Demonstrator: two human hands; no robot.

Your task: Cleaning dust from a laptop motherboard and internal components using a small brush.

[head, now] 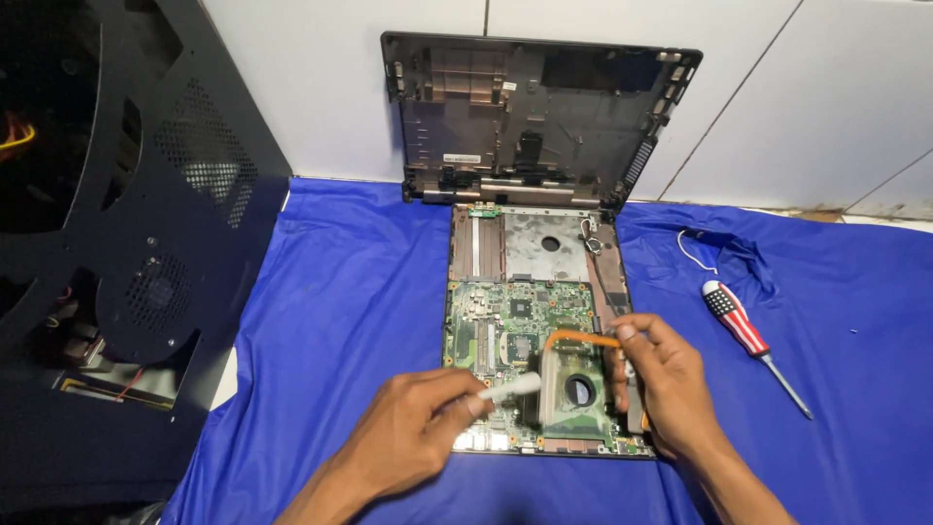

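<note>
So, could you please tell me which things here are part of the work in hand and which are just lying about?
In use:
left hand holding a small white tool
right hand on the fan assembly
green circuit board

Lying about:
screwdriver
laptop shell against the wall
black computer case
blue cloth

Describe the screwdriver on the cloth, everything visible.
The screwdriver lies flat on the blue cloth, to the right of the opened laptop chassis, apart from it and untouched by either hand. Its thick handle looks like plastic, patterned in red and white stripes with a dark blue, white-dotted butt end. A thin bare metal shaft runs from the handle toward the lower right; the tip is too small to identify. The butt points up-left, near a loose thin white wire.
</note>
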